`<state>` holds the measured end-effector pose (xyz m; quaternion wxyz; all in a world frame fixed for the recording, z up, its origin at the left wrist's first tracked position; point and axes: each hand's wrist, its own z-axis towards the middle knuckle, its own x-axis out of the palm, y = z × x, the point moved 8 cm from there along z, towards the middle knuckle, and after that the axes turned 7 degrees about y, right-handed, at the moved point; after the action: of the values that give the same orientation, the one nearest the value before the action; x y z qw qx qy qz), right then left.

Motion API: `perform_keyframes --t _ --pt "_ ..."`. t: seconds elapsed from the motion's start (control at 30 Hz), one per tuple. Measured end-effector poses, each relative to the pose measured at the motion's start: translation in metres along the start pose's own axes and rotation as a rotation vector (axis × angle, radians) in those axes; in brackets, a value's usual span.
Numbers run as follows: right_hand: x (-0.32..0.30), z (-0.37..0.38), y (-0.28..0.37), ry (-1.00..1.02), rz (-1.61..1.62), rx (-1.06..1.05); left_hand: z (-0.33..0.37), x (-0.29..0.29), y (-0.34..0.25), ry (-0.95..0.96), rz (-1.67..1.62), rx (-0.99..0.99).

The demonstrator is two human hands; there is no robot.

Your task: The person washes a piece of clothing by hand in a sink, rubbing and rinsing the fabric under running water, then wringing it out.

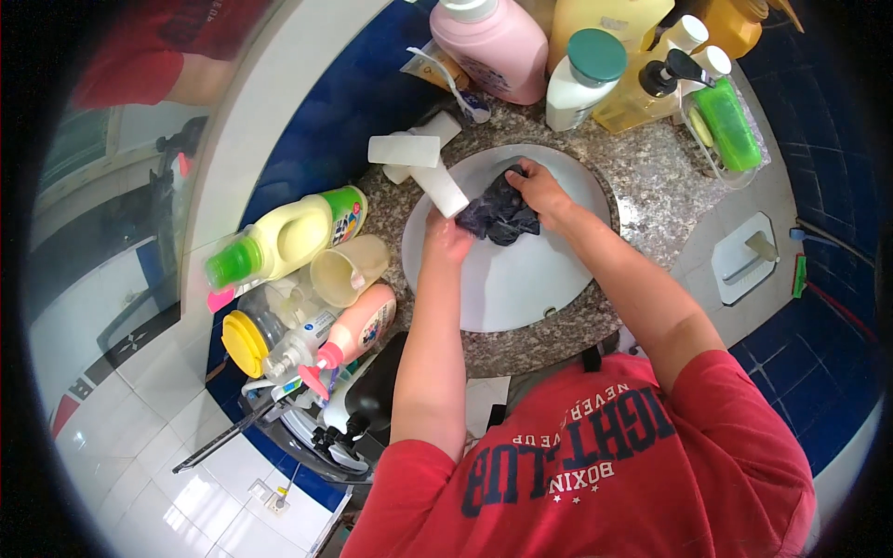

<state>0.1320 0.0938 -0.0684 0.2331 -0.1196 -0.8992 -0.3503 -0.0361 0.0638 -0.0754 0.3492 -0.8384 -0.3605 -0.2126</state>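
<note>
A wet-looking dark cloth (503, 212) is bunched up over the white oval sink (549, 284). My right hand (542, 192) pinches its upper right part between thumb and fingers. At the cloth's left end, my left hand (448, 238) grips it just below the spout of the white faucet (435, 181). The faucet partly hides the left fingers. Whether water is running I cannot make out.
A granite counter (651, 200) surrounds the sink. Left of it stand a yellow bottle (298, 237), a beige cup (349, 270) and a pink pump bottle (358, 325). Behind are a pink jug (493, 51), a green-capped bottle (586, 79) and a soap tray (726, 130).
</note>
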Motion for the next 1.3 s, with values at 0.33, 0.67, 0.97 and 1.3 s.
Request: perform_keyframes --t 0.33,0.67,0.97,1.3 --pt "0.062 0.006 -0.014 0.022 -0.540 -0.431 -0.030 -0.025 -0.006 -0.144 0.133 0.124" --pt "0.029 0.005 0.035 -0.281 -1.168 -0.384 0.001 0.041 0.055 -0.160 0.140 -0.232" --pt "0.050 0.006 0.013 -0.198 -1.027 -0.344 -0.028 0.025 0.038 -0.181 0.182 -0.222" --pt "0.046 0.004 0.003 0.562 -1.083 -0.370 -0.107 0.030 -0.049 -0.311 0.254 0.321"
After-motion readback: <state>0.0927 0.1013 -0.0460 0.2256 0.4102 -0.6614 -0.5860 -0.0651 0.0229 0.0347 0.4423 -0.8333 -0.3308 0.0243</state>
